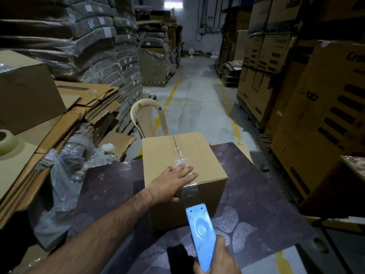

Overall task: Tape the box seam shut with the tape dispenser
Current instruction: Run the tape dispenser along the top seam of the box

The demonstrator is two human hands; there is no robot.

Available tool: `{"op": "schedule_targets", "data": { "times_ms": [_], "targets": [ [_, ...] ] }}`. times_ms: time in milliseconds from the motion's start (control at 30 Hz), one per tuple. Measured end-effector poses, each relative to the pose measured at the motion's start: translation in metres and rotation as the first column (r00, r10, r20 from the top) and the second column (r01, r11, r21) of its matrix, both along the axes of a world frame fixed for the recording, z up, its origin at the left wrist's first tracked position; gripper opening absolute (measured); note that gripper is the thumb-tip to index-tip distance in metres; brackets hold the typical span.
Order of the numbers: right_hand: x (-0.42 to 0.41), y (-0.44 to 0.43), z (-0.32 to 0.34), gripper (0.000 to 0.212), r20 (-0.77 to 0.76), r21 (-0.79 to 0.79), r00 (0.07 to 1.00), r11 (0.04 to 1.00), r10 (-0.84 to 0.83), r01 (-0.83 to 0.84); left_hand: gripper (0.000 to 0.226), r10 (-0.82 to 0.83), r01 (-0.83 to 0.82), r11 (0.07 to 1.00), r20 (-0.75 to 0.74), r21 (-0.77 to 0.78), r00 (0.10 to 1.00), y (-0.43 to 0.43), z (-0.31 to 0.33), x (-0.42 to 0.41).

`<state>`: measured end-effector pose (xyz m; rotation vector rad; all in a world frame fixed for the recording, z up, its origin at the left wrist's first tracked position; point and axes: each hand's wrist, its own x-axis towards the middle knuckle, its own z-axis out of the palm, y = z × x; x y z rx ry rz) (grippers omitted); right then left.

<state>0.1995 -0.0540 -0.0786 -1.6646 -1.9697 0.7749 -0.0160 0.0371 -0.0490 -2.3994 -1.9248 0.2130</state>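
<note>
A closed cardboard box point(209, 157) stands on a dark patterned table point(256, 204). Clear tape point(180, 158) runs along its top seam, wrinkled in the middle, and folds over the near edge. My left hand point(173, 180) lies flat on the box top, fingers spread, pressing the tape at the near edge. My right hand point(217, 258) grips a blue tape dispenser point(201, 232) in front of the box's near face. A strip of tape point(190, 194) stretches from the box edge down to the dispenser's toothed blade.
A beige plastic chair point(148, 119) stands just behind the box. Flattened cartons point(79, 115), a large box point(25, 91) and a tape roll point(6, 141) lie to the left. Stacked boxes point(316, 115) line the right. A concrete aisle point(197, 91) runs ahead.
</note>
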Motion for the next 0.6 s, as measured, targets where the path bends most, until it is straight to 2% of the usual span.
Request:
{"op": "schedule_targets", "data": {
  "times_ms": [67,133,200,300,367,400,467,600],
  "targets": [
    [-0.005,-0.003,0.006,0.038,0.076,0.033,0.995,0.998,-0.063,0.06,0.105,0.003,-0.003,1.0,-0.012,0.017,1.0,0.0,-0.001,0.0],
    [-0.007,-0.005,0.002,0.057,0.034,0.163,0.994,0.982,-0.101,0.094,0.105,0.021,-0.021,1.0,-0.008,0.013,1.0,0.0,-0.002,-0.002],
    [-0.008,-0.007,0.0,0.074,0.032,0.221,0.991,0.968,-0.127,0.117,0.105,0.027,-0.027,1.0,0.0,0.014,1.0,0.0,-0.002,-0.002],
    [-0.003,-0.006,0.002,0.078,-0.001,0.232,1.0,0.973,0.0,0.001,0.104,0.034,-0.034,0.999,-0.002,0.006,0.999,0.002,-0.001,-0.003],
    [0.002,-0.002,0.008,0.077,0.046,0.208,0.992,0.971,0.114,-0.121,0.104,0.051,-0.05,0.999,-0.002,0.002,0.999,0.003,0.0,-0.004],
    [0.006,0.0,0.013,0.074,0.0,0.169,0.989,0.975,0.147,-0.145,0.104,0.056,-0.056,0.998,0.003,0.0,0.998,0.004,-0.001,-0.004],
    [0.006,0.007,0.019,0.07,0.019,0.068,0.986,0.984,0.164,-0.165,0.103,0.055,-0.055,0.999,-0.002,-0.001,0.999,0.005,0.0,-0.005],
    [0.0,0.014,0.019,0.071,0.081,0.007,0.976,0.979,0.201,-0.202,0.103,0.069,-0.069,0.998,0.003,-0.002,0.998,0.006,0.0,-0.004]
  ]
}}
